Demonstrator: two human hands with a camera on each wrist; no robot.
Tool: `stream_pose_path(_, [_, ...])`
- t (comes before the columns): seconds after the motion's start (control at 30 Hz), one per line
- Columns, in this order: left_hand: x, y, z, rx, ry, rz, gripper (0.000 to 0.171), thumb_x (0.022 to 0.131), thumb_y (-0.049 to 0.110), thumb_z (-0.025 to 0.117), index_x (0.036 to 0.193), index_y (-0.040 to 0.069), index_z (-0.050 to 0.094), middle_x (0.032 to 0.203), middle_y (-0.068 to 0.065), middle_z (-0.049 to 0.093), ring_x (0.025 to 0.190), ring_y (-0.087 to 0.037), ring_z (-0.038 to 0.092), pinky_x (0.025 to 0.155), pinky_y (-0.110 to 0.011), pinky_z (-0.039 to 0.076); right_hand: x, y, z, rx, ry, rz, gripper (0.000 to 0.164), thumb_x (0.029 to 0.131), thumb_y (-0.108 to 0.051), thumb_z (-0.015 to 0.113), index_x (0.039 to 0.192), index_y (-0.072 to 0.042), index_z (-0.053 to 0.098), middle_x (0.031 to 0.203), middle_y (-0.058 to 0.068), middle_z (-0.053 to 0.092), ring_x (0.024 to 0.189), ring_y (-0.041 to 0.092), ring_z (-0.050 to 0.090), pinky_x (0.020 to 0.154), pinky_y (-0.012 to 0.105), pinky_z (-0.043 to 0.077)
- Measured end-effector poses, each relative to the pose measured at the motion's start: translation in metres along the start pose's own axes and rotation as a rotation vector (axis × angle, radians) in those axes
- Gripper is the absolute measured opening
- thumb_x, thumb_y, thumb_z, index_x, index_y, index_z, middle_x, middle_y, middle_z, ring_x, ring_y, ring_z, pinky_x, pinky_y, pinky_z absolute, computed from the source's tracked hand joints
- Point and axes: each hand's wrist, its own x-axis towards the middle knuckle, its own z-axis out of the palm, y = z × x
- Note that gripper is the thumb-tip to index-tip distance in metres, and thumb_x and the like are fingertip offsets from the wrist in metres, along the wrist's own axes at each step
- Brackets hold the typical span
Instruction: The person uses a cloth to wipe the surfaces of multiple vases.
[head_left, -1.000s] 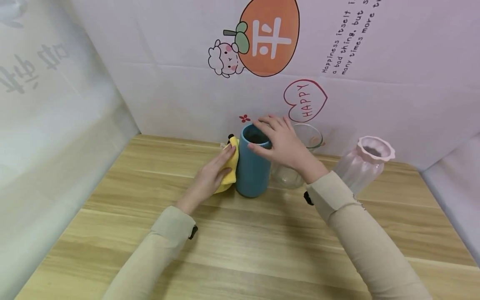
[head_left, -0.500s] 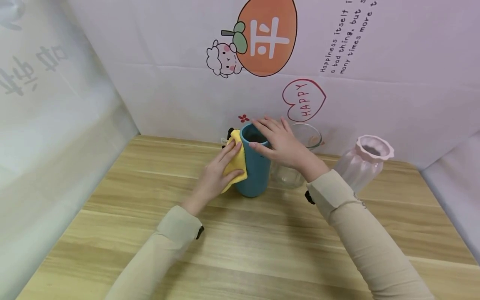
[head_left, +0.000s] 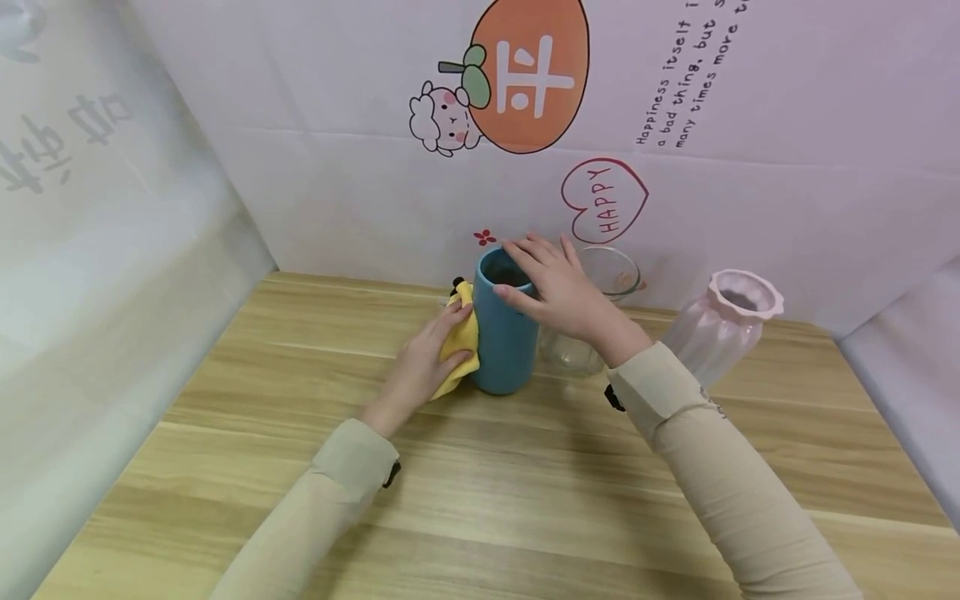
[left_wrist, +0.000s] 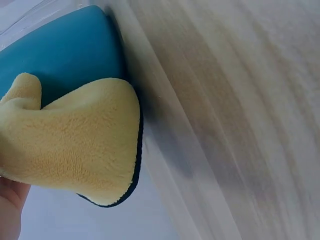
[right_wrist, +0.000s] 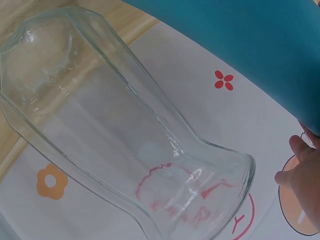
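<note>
A blue vase [head_left: 505, 350] stands upright near the back wall. My right hand [head_left: 562, 292] holds it by the rim, the thumb on the near side and the fingers across the far side. With my left hand [head_left: 416, 367] I hold a folded yellow cloth [head_left: 461, 337] against the vase's left side. The left wrist view shows the fuzzy cloth [left_wrist: 75, 145] with its dark edging lying against the blue wall [left_wrist: 70, 45], low near the base. Part of my right hand [right_wrist: 305, 180] shows at the right edge of the right wrist view.
A clear glass vase [head_left: 573, 354] stands just right of the blue one, partly behind my right hand. Farther right is a pink fluted vase [head_left: 723, 325], partly hidden by my sleeve. A printed white wall covering [head_left: 360, 208] rises behind the wooden table [head_left: 480, 500].
My left hand slid the cloth rightward onto the vase's front, then back to its left side and slightly lower. My right hand stays at the rim.
</note>
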Motion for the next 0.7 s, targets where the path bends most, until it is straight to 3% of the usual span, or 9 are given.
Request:
stream_pose_path(0.33, [0.009, 0.007, -0.009, 0.112, 0.208, 0.222, 0.054, 0.080, 0.010, 0.073, 0.131, 0.011, 0.055, 0.133, -0.014, 0.056, 0.113, -0.032, 0.062, 0.094, -0.040, 0.054, -0.001, -0.004, -0.001, 0.004, 0.003, 0.014, 0.071, 0.096, -0.050, 0.048, 0.152, -0.013, 0.027, 0.155, 0.013, 0.031, 0.150, 0.029, 0.013, 0.121, 0.056, -0.007])
stream_pose_path(0.7, [0.009, 0.008, -0.006, 0.120, 0.197, 0.234, 0.053, 0.081, 0.011, 0.074, 0.131, 0.009, 0.057, 0.129, -0.014, 0.058, 0.117, -0.031, 0.060, 0.098, -0.040, 0.052, -0.001, -0.008, 0.001, -0.014, 0.033, 0.038, 0.070, 0.095, -0.050, 0.049, 0.150, -0.011, 0.030, 0.153, 0.013, 0.035, 0.149, 0.031, 0.015, 0.120, 0.060, -0.004])
